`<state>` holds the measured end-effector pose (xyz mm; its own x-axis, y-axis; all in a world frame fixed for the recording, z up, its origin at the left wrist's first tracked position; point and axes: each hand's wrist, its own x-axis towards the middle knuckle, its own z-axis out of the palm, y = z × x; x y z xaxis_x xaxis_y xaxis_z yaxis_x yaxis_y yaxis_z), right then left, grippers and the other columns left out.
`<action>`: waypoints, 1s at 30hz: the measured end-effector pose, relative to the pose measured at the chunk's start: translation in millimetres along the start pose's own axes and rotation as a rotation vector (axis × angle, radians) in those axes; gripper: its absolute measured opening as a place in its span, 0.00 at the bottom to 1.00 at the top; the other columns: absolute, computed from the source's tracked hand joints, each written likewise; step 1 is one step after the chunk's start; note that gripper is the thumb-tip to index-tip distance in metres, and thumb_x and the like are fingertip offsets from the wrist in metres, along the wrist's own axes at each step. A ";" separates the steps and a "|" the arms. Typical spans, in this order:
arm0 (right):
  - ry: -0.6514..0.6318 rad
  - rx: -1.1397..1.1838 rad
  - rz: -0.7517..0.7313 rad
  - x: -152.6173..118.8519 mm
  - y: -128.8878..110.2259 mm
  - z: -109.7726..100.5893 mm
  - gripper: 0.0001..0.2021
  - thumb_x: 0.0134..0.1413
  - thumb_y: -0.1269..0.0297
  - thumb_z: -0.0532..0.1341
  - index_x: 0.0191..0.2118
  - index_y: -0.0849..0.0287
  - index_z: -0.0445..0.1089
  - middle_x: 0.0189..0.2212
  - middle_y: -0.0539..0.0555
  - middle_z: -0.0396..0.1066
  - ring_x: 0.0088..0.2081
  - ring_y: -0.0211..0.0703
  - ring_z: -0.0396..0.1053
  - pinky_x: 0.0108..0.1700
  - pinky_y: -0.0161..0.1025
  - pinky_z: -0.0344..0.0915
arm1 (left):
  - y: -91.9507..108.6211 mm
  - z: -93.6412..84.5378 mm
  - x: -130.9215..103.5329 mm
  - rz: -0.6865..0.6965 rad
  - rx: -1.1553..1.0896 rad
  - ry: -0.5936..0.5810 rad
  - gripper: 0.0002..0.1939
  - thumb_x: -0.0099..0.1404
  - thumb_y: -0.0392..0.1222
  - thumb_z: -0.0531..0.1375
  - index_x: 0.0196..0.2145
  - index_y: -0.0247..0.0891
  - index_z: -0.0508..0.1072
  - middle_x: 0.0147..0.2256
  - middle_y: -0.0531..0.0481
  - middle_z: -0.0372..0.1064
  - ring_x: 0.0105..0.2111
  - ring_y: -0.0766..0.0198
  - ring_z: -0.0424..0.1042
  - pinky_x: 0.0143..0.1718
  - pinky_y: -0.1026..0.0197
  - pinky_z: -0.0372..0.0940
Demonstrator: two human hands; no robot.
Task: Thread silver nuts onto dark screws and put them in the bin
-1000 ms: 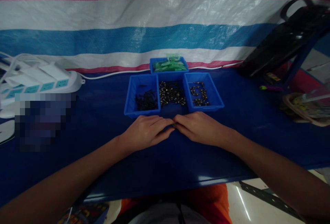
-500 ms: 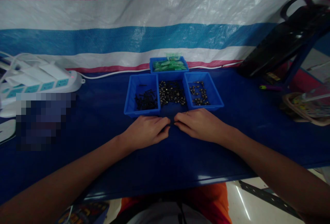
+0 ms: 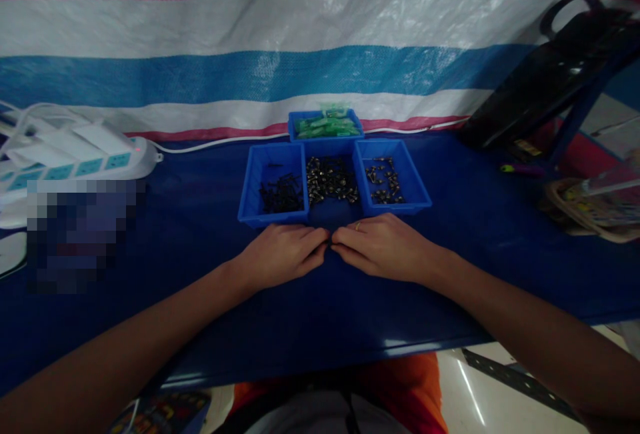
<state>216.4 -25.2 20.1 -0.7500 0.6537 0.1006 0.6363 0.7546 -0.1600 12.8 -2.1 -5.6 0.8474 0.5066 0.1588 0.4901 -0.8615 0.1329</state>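
Note:
My left hand (image 3: pixel 286 252) and my right hand (image 3: pixel 383 246) meet fingertip to fingertip over the blue table, both in a closed pinch. Whatever sits between the fingers is too small or too hidden to name. Just beyond my left hand stands a blue bin (image 3: pixel 246 187) with black screw-like pieces (image 3: pixel 283 195) in it. Past my right hand is another blue bin (image 3: pixel 416 184) holding small metallic parts (image 3: pixel 387 187). Between these two bins lies a pile of shiny metal and black small parts (image 3: pixel 333 179).
At the back, a blue bin (image 3: pixel 292 129) holds green plastic packets (image 3: pixel 330 126). A white power strip (image 3: pixel 143 157) with plugs is on the left. To the right stand a black bottle (image 3: pixel 545 81) and a basket (image 3: pixel 575 217). The table's front edge (image 3: pixel 310 373) runs near my body.
My right hand has moved left, so its fingertips now meet those of my left hand. The left hand has hardly moved. The view has shifted slightly.

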 end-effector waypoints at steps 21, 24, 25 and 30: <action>-0.012 0.017 0.063 -0.1 0.9 -1.1 0.09 0.59 0.63 0.50 0.33 0.60 0.63 0.27 0.50 0.70 0.28 0.36 0.67 0.29 0.34 0.51 | 2.0 -4.1 0.7 -0.028 -0.022 -0.009 0.08 0.63 0.38 0.48 0.35 0.36 0.65 0.24 0.53 0.67 0.25 0.66 0.68 0.26 0.65 0.60; -0.014 0.022 0.070 0.2 1.1 -1.3 0.09 0.59 0.63 0.50 0.32 0.60 0.63 0.27 0.50 0.70 0.28 0.36 0.66 0.28 0.34 0.51 | 2.1 -4.7 0.7 -0.021 -0.029 0.009 0.08 0.63 0.38 0.47 0.35 0.36 0.65 0.23 0.53 0.66 0.24 0.66 0.67 0.25 0.65 0.60; -0.014 0.024 0.072 0.3 1.2 -1.5 0.08 0.59 0.63 0.50 0.32 0.60 0.63 0.27 0.50 0.70 0.28 0.36 0.66 0.28 0.34 0.51 | 2.1 -4.8 0.7 -0.021 -0.032 0.013 0.09 0.63 0.38 0.47 0.35 0.36 0.65 0.23 0.53 0.66 0.24 0.66 0.67 0.25 0.65 0.60; -0.016 0.027 0.088 1.0 1.5 -2.7 0.08 0.59 0.63 0.50 0.33 0.60 0.63 0.27 0.50 0.70 0.28 0.36 0.67 0.29 0.34 0.51 | 1.8 -4.5 0.1 -0.033 -0.031 0.017 0.08 0.63 0.38 0.48 0.35 0.36 0.65 0.24 0.54 0.66 0.24 0.67 0.67 0.25 0.66 0.59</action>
<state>217.1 -23.2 22.6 -0.6942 0.7165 0.0689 0.6952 0.6922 -0.1939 12.8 -3.4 -0.9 0.8273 0.5355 0.1700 0.5109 -0.8429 0.1689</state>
